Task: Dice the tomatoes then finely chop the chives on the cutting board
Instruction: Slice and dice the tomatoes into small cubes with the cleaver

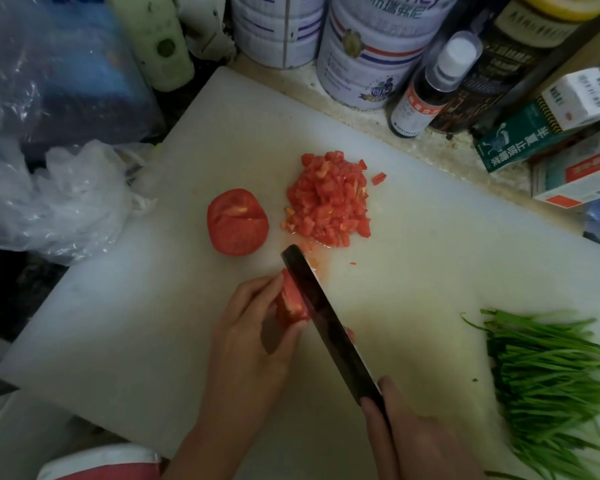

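Red tomato wedge (291, 303): pinched in left hand (250, 341) grip on white plastic cutting board (153, 306); right hand (413, 441) grip clasps dark broad-bladed knife (326, 323). Dicing step; next probably calls for steady downward slices.

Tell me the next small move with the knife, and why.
Probably press the knife down through the tomato piece that the left hand holds: the blade lies against it, gripped by the right hand. A diced pile lies beyond, a tomato half waits uncut, and the chives look whole.
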The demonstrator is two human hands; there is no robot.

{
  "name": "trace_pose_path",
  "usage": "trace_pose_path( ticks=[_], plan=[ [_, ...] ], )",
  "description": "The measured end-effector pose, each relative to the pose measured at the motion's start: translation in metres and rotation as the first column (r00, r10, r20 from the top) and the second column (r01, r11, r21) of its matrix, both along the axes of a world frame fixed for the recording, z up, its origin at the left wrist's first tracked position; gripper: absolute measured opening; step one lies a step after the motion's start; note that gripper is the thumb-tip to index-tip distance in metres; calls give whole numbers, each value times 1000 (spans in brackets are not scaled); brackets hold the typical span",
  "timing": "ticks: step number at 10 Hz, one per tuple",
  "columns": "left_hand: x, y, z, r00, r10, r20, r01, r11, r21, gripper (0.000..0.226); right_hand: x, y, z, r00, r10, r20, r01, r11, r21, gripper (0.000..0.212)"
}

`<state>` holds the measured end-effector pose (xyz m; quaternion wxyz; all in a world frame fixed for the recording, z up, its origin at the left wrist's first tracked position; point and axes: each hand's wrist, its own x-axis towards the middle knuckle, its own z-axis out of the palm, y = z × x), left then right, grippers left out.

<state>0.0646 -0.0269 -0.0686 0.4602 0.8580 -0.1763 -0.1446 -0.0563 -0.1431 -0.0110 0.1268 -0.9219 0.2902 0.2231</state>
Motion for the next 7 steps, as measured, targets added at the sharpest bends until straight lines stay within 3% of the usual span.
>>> trace_pose_path(
  ticks=[2, 3, 4, 5, 6, 7],
  plan=[
    [4, -2, 0, 1000, -2, -16, 2, 1000, 7, 57, 26, 7, 8, 988, -64, -144, 74, 995, 65, 59],
    [6, -3, 1, 1000, 11, -26, -12, 999, -37, 53, 29, 5, 2, 998, 25, -57, -22, 998, 59, 35],
    [8, -5, 0, 998, 10, -64, -14, 998, -64, 53, 31, 5, -2, 996, 15, -94, 3, 983, 183, 37],
    [16, -5, 0, 994, -74, -77, 71, 997, -38, 64, 7, 8, 5, 985, -54, -165, 75, 990, 122, 114],
    [27, -7, 4, 984, -155, -92, 157, 987, 22, 60, -11, 10, 3, 970, -116, -212, 136, 987, 82, 138],
    [31, -8, 7, 984, -154, -90, 158, 987, 35, 58, -5, 7, -5, 993, -99, 68, 91, 989, 116, 97]
  ],
)
